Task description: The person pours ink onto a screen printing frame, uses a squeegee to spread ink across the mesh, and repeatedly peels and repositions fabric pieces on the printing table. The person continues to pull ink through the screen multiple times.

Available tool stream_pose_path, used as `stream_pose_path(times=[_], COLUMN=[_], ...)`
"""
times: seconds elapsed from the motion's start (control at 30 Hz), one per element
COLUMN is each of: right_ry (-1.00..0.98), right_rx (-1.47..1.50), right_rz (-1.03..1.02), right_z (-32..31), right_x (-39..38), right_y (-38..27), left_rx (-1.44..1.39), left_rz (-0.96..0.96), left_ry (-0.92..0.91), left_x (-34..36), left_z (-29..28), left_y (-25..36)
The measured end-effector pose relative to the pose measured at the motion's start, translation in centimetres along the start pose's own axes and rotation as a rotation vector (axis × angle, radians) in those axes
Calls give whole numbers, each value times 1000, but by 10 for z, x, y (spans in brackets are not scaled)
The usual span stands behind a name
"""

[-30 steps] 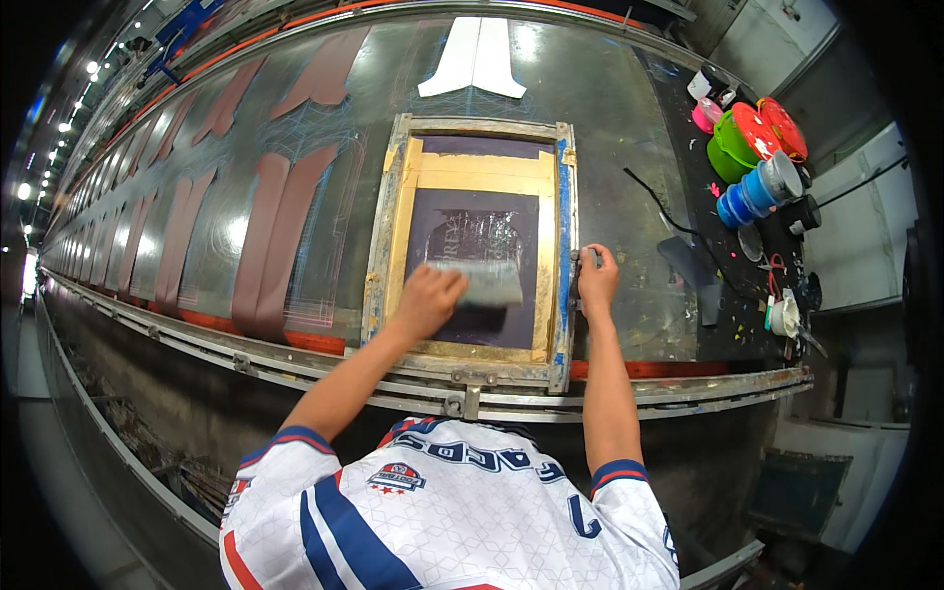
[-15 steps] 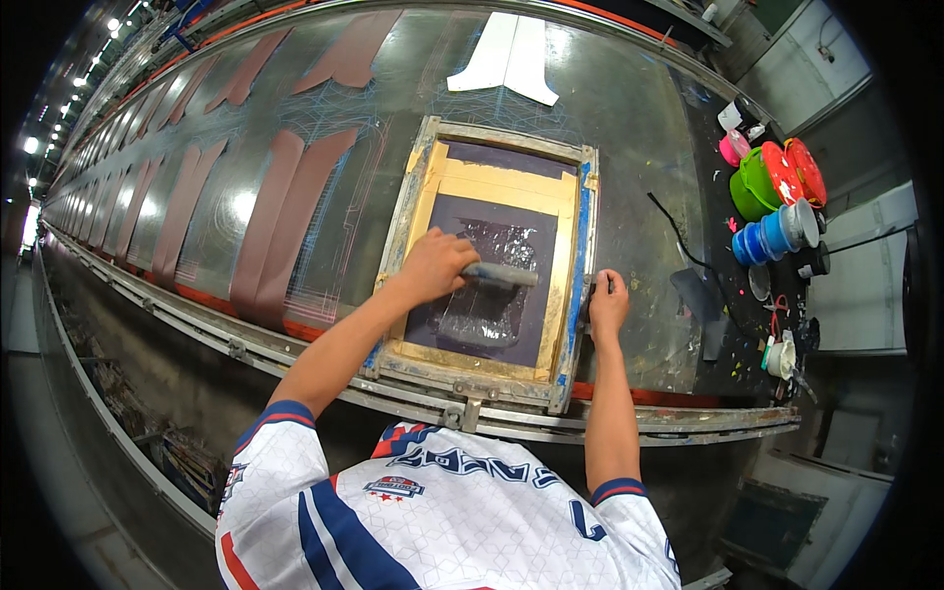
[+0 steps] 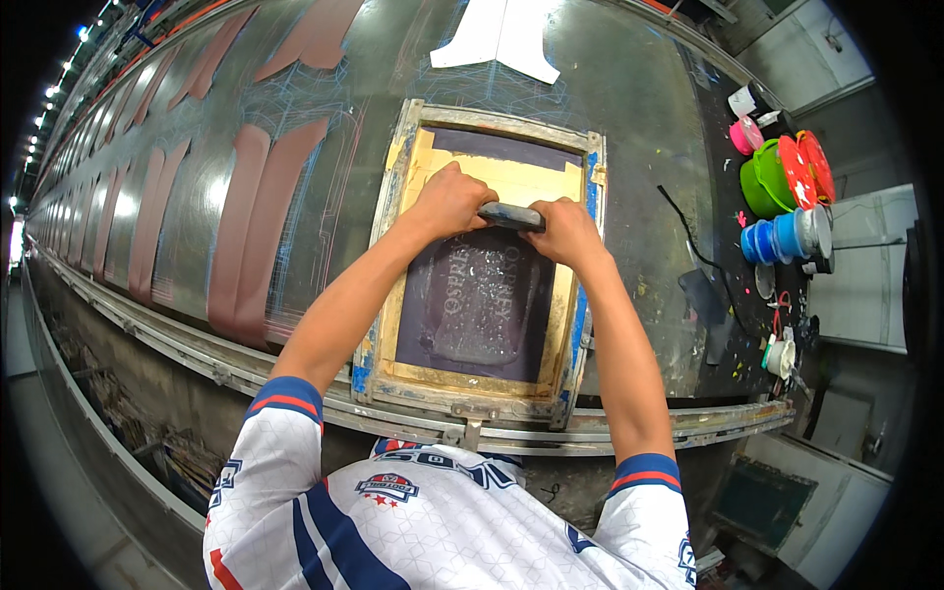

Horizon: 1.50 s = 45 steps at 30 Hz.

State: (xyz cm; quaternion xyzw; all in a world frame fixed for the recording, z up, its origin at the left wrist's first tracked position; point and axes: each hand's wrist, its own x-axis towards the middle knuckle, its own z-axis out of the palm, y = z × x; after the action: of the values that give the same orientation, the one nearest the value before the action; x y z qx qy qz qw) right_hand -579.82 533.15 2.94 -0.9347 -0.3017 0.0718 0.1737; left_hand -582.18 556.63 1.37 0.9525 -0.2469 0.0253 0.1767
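Observation:
Both hands grip a squeegee (image 3: 511, 215) at its two ends, over the far part of a printing screen's dark mesh (image 3: 477, 324). My left hand (image 3: 450, 202) is closed round the left end and my right hand (image 3: 568, 232) round the right end. Wet, glossy ink with pale lettering shows on the mesh nearer to me. Yellowish tape (image 3: 472, 382) borders the mesh inside a worn frame (image 3: 506, 126) with blue tape patches. My fingers partly hide the squeegee, and its lower edge cannot be made out.
The frame lies on a long dark table (image 3: 639, 128) with a metal rail (image 3: 295, 389) along the near edge. Brown cut pieces (image 3: 261, 221) lie in rows to the left; a white piece (image 3: 500, 39) lies beyond. Green (image 3: 762, 182) and blue tubs (image 3: 777, 238) stand at right.
My right hand has left the frame's right edge and taken hold of the squeegee. The squeegee has moved from mid-mesh to the far part, with my left hand still on it.

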Motion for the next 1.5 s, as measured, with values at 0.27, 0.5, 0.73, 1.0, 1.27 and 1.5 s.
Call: stream_pose_path(times=[0.27, 0.5, 0.73, 1.0, 1.27, 1.5], right_ry=[164, 85, 48, -75, -4, -106], right_rx=[8, 110, -59, 13, 80, 181], right_rz=[-176, -170, -214, -34, -129, -153], right_z=[44, 55, 28, 2, 27, 39], right_x=[-86, -173, -81, 20, -41, -157], right_y=[-40, -78, -30, 10, -13, -67], left_rx=[-6, 1, 29, 32, -47, -17], left_rz=[-29, -46, -17, -37, -55, -81], left_ry=[85, -70, -29, 34, 72, -75], left_x=[-101, -180, -96, -2, -63, -170], left_z=[12, 23, 1, -2, 11, 18], left_y=[64, 129, 66, -2, 43, 127])
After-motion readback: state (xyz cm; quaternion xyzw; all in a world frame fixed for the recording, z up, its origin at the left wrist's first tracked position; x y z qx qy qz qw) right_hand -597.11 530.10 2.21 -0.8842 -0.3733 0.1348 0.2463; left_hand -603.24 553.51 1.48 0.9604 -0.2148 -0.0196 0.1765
